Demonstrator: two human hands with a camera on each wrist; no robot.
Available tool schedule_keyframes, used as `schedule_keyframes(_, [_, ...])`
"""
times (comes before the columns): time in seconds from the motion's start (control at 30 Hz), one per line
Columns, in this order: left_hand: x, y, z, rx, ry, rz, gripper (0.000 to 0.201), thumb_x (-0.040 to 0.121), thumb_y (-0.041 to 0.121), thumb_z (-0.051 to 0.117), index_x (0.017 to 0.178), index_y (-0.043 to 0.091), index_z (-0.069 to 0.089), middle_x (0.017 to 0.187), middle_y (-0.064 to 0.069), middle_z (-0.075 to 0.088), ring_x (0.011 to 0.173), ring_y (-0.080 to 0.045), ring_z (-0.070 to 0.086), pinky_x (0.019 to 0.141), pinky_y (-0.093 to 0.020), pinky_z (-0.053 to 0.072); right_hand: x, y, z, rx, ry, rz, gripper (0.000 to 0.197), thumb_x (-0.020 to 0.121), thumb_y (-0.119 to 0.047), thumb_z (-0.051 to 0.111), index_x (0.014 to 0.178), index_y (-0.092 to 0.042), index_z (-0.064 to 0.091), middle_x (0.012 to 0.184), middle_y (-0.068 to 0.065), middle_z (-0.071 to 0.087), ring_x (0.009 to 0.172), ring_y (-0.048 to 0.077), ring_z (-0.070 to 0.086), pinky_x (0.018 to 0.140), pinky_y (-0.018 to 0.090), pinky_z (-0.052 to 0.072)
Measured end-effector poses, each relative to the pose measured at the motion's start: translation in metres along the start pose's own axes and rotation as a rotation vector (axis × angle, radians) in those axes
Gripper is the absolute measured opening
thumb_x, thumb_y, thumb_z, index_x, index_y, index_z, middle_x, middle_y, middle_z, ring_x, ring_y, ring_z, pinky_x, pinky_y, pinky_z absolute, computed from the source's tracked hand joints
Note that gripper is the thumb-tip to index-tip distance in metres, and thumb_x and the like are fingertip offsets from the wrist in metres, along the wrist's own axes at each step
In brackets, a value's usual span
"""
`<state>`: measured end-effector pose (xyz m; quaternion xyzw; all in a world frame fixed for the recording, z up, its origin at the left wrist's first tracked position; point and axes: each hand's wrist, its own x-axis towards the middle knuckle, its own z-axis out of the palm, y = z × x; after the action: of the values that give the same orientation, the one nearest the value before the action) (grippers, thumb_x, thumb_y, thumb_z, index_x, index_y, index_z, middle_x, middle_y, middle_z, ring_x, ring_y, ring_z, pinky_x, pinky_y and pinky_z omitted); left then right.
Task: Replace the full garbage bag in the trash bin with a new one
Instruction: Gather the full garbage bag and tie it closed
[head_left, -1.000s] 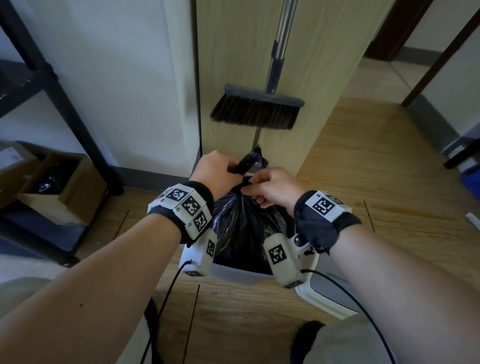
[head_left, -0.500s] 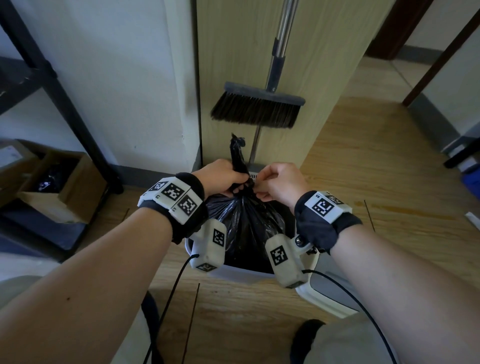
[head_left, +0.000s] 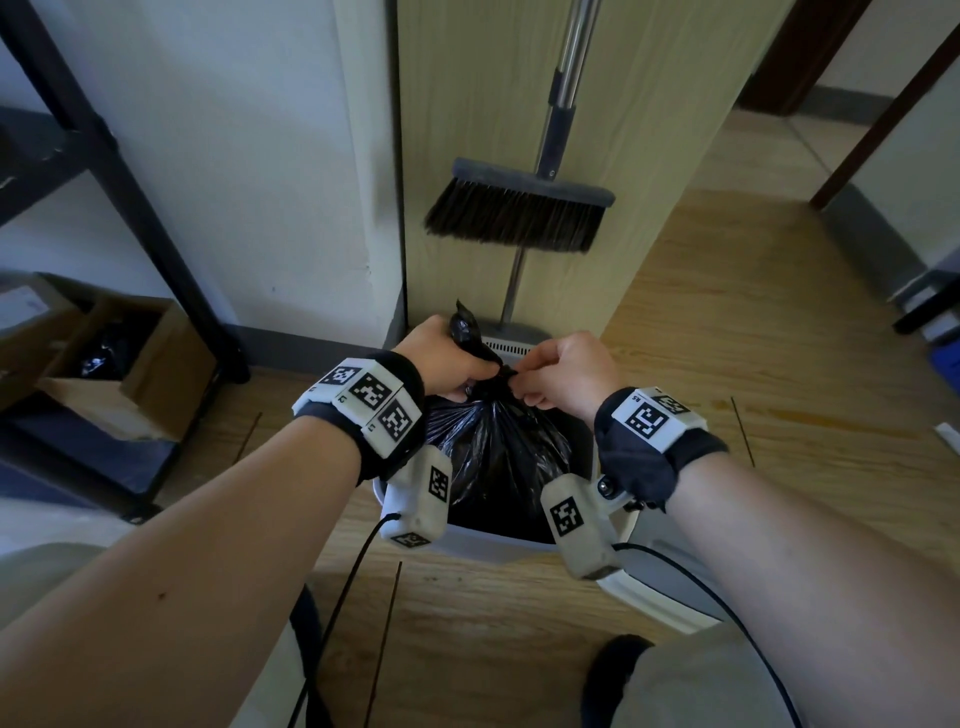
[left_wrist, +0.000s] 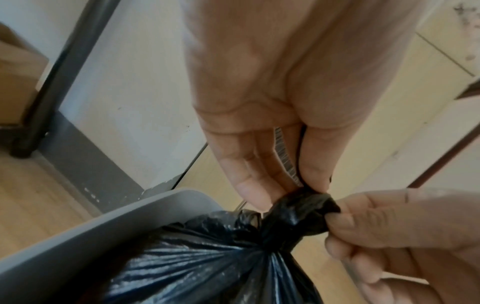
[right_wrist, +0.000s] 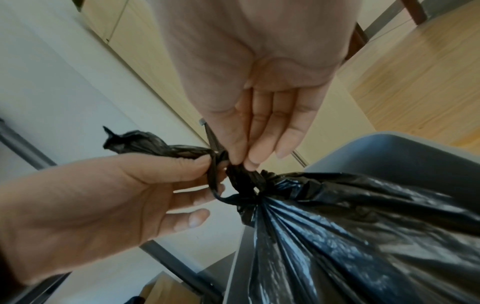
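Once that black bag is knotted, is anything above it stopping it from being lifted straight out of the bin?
Nothing visible blocks it. The garbage bag sits in the open trash bin, both the left hand and the right hand gripping its neck. The broom hangs further back against the wooden panel.

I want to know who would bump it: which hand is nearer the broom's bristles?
Left. The left hand grips the bag's twisted tail right below the bristles; the right hand pinches the knot, lower and offset rightward.
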<state>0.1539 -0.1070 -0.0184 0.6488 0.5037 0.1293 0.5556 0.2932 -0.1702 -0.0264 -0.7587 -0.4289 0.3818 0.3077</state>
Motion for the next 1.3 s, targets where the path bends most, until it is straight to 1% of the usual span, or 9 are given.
schedule_keyframes(0.17, [0.004, -0.010, -0.004, 0.061, 0.032, -0.050, 0.014, 0.083, 0.008, 0.065, 0.073, 0.015, 0.058, 0.078, -0.008, 0.065, 0.069, -0.015, 0.062, 0.072, -0.032, 0.055, 0.004, 0.012, 0.000, -0.174, 0.043, 0.037, 0.015, 0.075, -0.008, 0.067, 0.063, -0.016, 0.067, 0.069, 0.009, 0.073, 0.056, 0.016, 0.063, 0.060, 0.026, 0.055])
schedule_keyframes(0.33, [0.008, -0.024, -0.010, 0.128, 0.060, -0.114, 0.018, 0.083, 0.006, 0.065, 0.070, 0.015, 0.056, 0.071, -0.007, 0.063, 0.065, -0.016, 0.059, 0.064, -0.027, 0.052, 0.010, 0.027, -0.009, -0.325, 0.034, 0.083, 0.014, 0.079, -0.012, 0.062, 0.069, -0.011, 0.072, 0.077, 0.011, 0.075, 0.079, 0.027, 0.073, 0.074, 0.038, 0.059])
schedule_keyframes(0.53, [0.014, -0.029, -0.010, 0.144, 0.042, -0.149, 0.015, 0.083, 0.007, 0.066, 0.074, 0.012, 0.055, 0.071, -0.008, 0.062, 0.065, -0.015, 0.059, 0.067, -0.028, 0.053, 0.011, 0.031, -0.010, -0.310, -0.022, 0.094, 0.015, 0.079, -0.007, 0.066, 0.071, -0.020, 0.067, 0.083, 0.009, 0.074, 0.066, 0.017, 0.066, 0.068, 0.030, 0.057])
schedule_keyframes(0.67, [0.014, -0.029, -0.009, 0.110, -0.014, -0.123, 0.013, 0.083, 0.005, 0.065, 0.076, 0.012, 0.057, 0.075, -0.008, 0.064, 0.063, -0.013, 0.060, 0.067, -0.027, 0.054, 0.009, 0.017, -0.002, -0.246, -0.174, 0.009, 0.051, 0.077, -0.005, 0.071, 0.122, -0.024, 0.058, 0.112, -0.001, 0.057, 0.084, 0.019, 0.065, 0.068, 0.032, 0.059])
schedule_keyframes(0.77, [0.013, -0.027, -0.009, 0.113, -0.031, -0.105, 0.013, 0.083, 0.005, 0.065, 0.073, 0.010, 0.059, 0.071, -0.008, 0.063, 0.062, -0.014, 0.059, 0.065, -0.027, 0.053, 0.007, 0.010, 0.012, -0.373, -0.301, -0.028, 0.066, 0.076, -0.017, 0.075, 0.135, -0.027, 0.047, 0.117, -0.003, 0.054, 0.093, 0.019, 0.065, 0.066, 0.031, 0.060])
schedule_keyframes(0.9, [0.010, -0.027, -0.011, 0.148, -0.031, -0.092, 0.012, 0.083, 0.006, 0.065, 0.073, 0.010, 0.059, 0.067, -0.007, 0.062, 0.059, -0.013, 0.058, 0.062, -0.025, 0.052, 0.012, 0.015, 0.024, -0.642, -0.261, -0.077, 0.051, 0.078, -0.027, 0.072, 0.126, -0.021, 0.058, 0.127, 0.003, 0.062, 0.112, 0.022, 0.061, 0.091, 0.035, 0.052])
schedule_keyframes(1.03, [0.007, -0.030, -0.017, 0.288, 0.019, -0.063, 0.013, 0.081, 0.015, 0.068, 0.074, 0.009, 0.059, 0.064, -0.002, 0.057, 0.058, -0.013, 0.053, 0.056, -0.022, 0.044, 0.013, 0.011, 0.023, -0.644, -0.181, -0.110, 0.018, 0.083, -0.017, 0.064, 0.099, -0.017, 0.070, 0.105, 0.004, 0.070, 0.101, 0.021, 0.063, 0.075, 0.024, 0.042])
schedule_keyframes(1.17, [0.006, -0.030, -0.021, 0.334, 0.070, -0.051, 0.031, 0.079, 0.017, 0.070, 0.108, 0.005, 0.064, 0.091, -0.006, 0.061, 0.085, -0.020, 0.056, 0.074, -0.027, 0.042, 0.014, 0.003, 0.019, -0.582, -0.118, -0.082, 0.017, 0.084, -0.011, 0.061, 0.098, -0.015, 0.071, 0.100, 0.005, 0.069, 0.089, 0.019, 0.059, 0.072, 0.023, 0.039])
schedule_keyframes(1.3, [0.003, -0.022, -0.018, 0.280, 0.081, 0.002, 0.036, 0.078, 0.013, 0.069, 0.112, 0.007, 0.064, 0.101, -0.009, 0.064, 0.098, -0.024, 0.061, 0.083, -0.029, 0.046, 0.011, -0.004, 0.019, -0.489, -0.088, -0.096, 0.018, 0.083, -0.007, 0.061, 0.096, -0.014, 0.071, 0.100, 0.007, 0.070, 0.093, 0.022, 0.063, 0.074, 0.025, 0.043])
